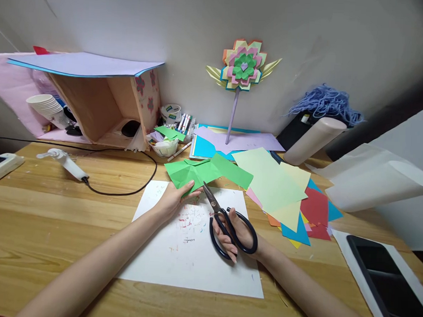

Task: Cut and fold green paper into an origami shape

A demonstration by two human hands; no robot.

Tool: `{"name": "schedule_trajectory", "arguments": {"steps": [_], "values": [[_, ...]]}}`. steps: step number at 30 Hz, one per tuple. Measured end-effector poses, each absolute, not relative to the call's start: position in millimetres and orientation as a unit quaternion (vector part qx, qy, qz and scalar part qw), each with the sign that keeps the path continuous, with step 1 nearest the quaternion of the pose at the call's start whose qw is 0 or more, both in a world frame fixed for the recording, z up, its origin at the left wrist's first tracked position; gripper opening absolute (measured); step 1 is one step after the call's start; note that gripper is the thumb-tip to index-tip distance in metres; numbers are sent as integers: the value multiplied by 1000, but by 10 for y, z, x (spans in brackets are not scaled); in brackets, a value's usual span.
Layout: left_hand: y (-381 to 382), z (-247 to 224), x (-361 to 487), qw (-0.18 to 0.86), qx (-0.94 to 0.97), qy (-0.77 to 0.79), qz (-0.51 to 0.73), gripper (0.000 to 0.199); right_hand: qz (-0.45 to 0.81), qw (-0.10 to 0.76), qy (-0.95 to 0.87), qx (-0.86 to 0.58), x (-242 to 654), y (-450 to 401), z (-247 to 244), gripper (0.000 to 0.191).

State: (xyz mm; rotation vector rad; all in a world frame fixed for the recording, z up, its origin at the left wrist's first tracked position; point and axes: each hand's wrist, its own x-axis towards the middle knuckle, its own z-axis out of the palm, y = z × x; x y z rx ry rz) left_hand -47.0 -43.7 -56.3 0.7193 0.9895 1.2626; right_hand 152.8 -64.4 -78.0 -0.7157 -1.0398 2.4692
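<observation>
My left hand [177,200] pinches the lower edge of a creased sheet of green paper [187,172], with the thumb on top and the fingers beneath. My right hand [234,233] has its fingers through the black handles of a pair of scissors [214,205]. The blades point up and left, and their tips are close to the green paper's right lower edge; whether they touch it I cannot tell. Another green piece [234,171] lies just right of the held sheet. Below both hands is a white sheet [191,266] with coloured marker marks.
Loose coloured papers [277,185] lie to the right, near a dark tablet-like device [379,276]. A paper flower [243,68] stands at the back. On the left are a glue gun [67,164] with its cable and a cardboard box [108,101] with a lilac top.
</observation>
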Motion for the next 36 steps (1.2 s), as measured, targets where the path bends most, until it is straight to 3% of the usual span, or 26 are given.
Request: {"name": "schedule_trajectory", "arguments": {"steps": [36], "values": [[-477, -559, -416, 649, 315, 437, 537, 41, 890, 184, -345, -236, 1523, -670, -753, 71]]}}
